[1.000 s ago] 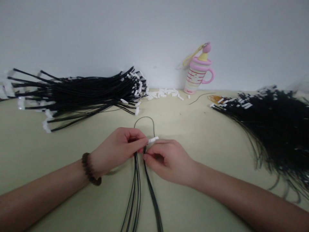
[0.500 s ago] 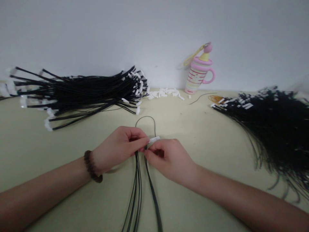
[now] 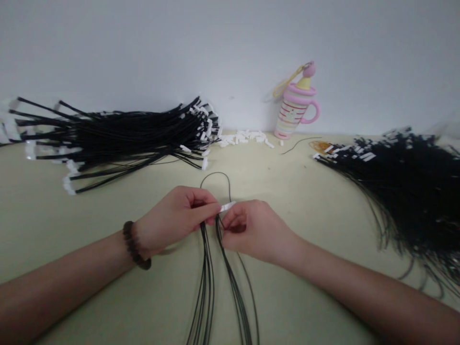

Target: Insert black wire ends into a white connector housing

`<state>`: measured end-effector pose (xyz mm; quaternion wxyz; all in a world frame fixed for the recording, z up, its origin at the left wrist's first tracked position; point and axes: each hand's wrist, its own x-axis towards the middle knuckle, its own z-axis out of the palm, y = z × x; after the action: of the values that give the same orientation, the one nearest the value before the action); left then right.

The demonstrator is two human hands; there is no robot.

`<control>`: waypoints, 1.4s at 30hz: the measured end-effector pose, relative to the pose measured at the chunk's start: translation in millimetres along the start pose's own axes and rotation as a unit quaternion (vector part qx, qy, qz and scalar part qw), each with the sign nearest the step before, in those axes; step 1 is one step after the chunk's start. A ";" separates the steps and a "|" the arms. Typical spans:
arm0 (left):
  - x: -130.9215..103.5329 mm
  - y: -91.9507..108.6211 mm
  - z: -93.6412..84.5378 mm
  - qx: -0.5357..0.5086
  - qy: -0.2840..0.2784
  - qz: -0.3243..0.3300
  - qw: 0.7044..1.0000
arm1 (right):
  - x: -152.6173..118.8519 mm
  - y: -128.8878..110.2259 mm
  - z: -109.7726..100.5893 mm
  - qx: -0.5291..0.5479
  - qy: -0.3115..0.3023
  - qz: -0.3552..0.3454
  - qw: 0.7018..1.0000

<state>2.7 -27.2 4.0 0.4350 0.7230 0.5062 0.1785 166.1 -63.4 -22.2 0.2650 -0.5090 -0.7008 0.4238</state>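
Observation:
My left hand [image 3: 189, 207], with a dark bead bracelet on its wrist, pinches a small white connector [image 3: 227, 206] in front of me. Several thin black wires [image 3: 204, 268] hang from beneath this hand, and a second group of black wires [image 3: 232, 278] runs down between the two hands. One wire makes a loop [image 3: 215, 173] above the connector. My right hand [image 3: 253, 230] is closed at the connector's right, thumb and fingertips pinching a single black wire that trails down to the right. The wire's tip is hidden by the fingers.
At the back left lies a thick bundle of black wires [image 3: 125, 132] with white connectors on both ends. Loose white connectors [image 3: 246, 137] are scattered along the wall. A pink striped cup [image 3: 292, 112] stands behind them. A large pile of black wires [image 3: 413, 187] fills the right side.
My right hand has moved slightly right, away from the wire group, drawing one wire apart from the others. My left hand keeps its pinch on the connector.

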 end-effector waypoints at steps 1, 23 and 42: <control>0.0 -0.5 -0.1 -0.001 0.002 -0.001 1.000 | 0.1 0.1 -2.8 0.023 -0.021 0.016 0.999; 2.0 -0.8 -1.0 0.003 -0.011 -0.009 1.000 | -13.5 -41.4 -152.4 0.341 0.307 -0.106 0.882; 1.2 -8.2 0.0 -0.029 0.005 0.009 1.000 | -10.3 -3.6 -15.6 0.069 0.133 -0.006 0.989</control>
<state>-1.5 -25.2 -2.9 0.4518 0.7135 0.4963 0.2011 180.4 -68.4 -10.7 0.3933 -0.5370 -0.6312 0.3982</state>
